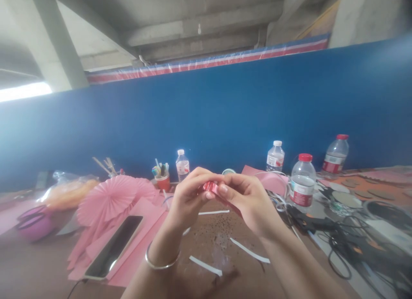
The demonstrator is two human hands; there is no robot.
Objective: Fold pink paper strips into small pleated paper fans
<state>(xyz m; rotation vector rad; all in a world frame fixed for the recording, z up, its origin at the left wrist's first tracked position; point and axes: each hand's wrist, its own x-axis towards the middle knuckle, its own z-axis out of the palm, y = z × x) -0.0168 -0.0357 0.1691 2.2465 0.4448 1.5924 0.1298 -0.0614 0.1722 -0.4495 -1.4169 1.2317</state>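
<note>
Raised over the table's middle, my left hand [195, 194] and my right hand [241, 196] meet at the fingertips. Between them is a small shiny red piece [210, 187] with lighter streaks, perhaps foil or a wrapper; its kind is unclear. Thumbs and fingers of both hands pinch it, and the fingers hide much of it. A silver bangle [162, 266] circles my left wrist. Below the hands, white strips [206, 265] and scattered dark specks [220, 230] lie on the brown tabletop [180, 286].
To the left, a phone [114, 246] rests on pink paper [151, 217] near a pink pleated fan [109, 198]. A cup of pens [162, 181] and a bottle [182, 166] stand behind. Rightward are red-capped bottles [302, 181], black cables [337, 237] and round discs [346, 199]. A blue partition [206, 114] closes the back.
</note>
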